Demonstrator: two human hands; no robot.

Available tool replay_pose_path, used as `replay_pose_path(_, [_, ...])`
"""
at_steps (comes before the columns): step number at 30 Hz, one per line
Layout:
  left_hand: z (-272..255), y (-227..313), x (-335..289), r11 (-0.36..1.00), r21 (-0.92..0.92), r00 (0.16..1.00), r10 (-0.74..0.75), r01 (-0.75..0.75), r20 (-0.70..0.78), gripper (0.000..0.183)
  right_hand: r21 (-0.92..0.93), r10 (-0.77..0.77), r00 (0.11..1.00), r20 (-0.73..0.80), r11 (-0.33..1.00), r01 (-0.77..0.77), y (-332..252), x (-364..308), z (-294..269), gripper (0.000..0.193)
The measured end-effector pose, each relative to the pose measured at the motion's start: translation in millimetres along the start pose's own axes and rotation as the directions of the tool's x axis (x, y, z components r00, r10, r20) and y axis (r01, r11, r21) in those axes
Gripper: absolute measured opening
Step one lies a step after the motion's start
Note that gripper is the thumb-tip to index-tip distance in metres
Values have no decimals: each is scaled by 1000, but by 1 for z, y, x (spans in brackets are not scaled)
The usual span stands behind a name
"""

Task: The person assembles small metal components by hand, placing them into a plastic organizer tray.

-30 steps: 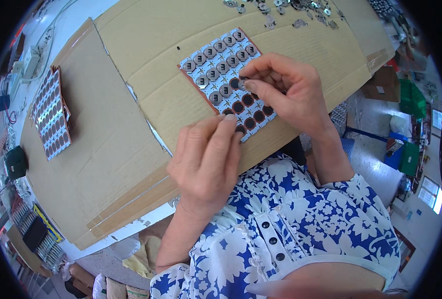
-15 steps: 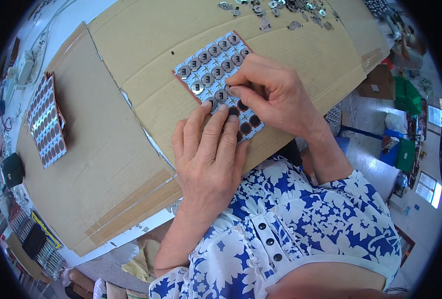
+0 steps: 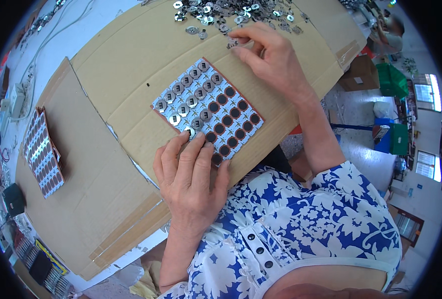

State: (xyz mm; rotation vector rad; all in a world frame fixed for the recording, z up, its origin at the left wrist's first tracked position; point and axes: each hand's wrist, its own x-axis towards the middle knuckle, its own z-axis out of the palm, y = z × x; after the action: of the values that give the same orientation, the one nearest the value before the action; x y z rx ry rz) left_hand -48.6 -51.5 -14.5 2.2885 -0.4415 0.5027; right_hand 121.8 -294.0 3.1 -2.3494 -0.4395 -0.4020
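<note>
A panel of small circuit boards (image 3: 235, 113) lies tilted on the cardboard, its edges reddish-brown. Round silvery metal clips (image 3: 185, 79) cover its upper-left rows, while dark round pads show bare on the rest. My left hand (image 3: 188, 172) rests on the panel's near-left corner, fingers stretched and fingertips touching the lowest clip. Above the panel, my right hand (image 3: 271, 55) is at the edge of a loose heap of metal clips (image 3: 221, 12). Its thumb and forefinger are apart on either side of a small metal clip (image 3: 232, 44), and its other fingers are curled.
Brown cardboard (image 3: 126, 65) covers the table. A stack of similar panels (image 3: 44, 154) lies at the left. Cables and a power strip (image 3: 16, 99) run along the far left. Green crates (image 3: 390, 79) stand on the floor to the right, where another person (image 3: 388, 37) sits farther back.
My right hand has left the panel and moved up to the metal clips, its fingers now spread. My left hand stays on the panel's corner. The whole view has shifted, showing more of the heap.
</note>
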Motion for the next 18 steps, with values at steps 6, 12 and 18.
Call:
replay_pose_path(6, [1,-1,3,1000,-7,1000,-13,13,-12,38,-200,-152,988,18,968,152,20,1,9,18])
replay_pose_path(12, [4,-3,3,999,-40,999,-28,26,-35,33,257,138,990,-33,958,-125,28,-10,4,20])
replay_pose_path(18, [4,-5,3,998,-44,999,-38,37,-36,32,-103,-285,956,66,951,290,36,3,4,15])
